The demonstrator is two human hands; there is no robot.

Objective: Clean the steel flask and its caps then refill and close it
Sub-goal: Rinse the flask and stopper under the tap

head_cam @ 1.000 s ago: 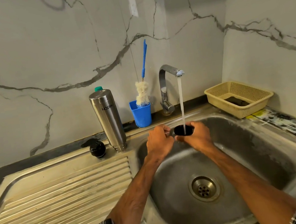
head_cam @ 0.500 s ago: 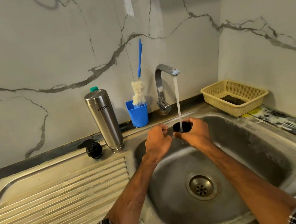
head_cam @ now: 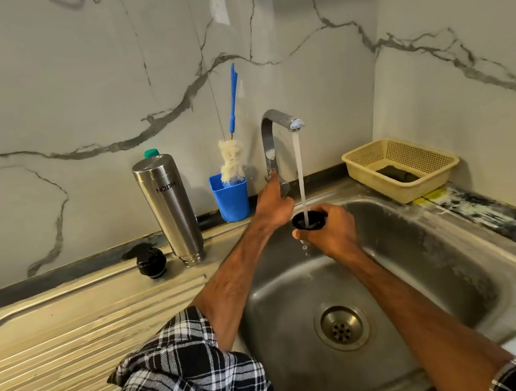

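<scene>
Water (head_cam: 299, 169) streams from the tap (head_cam: 268, 126) into the black cap (head_cam: 309, 220), which the right hand (head_cam: 332, 234) grips with curled fingers at centre frame, over the sink (head_cam: 426, 257). The left hand (head_cam: 273, 203) clasps the tap lever (head_cam: 285, 188). Left of centre, the steel flask (head_cam: 170, 208) stands inverted beside the other cap (head_cam: 151, 261).

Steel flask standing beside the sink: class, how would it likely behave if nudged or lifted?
Probably tips easily: the steel flask stands tall on its narrow neck, inverted. Its smooth polished wall may be slippery. Being cylindrical, it would likely roll if toppled.
</scene>
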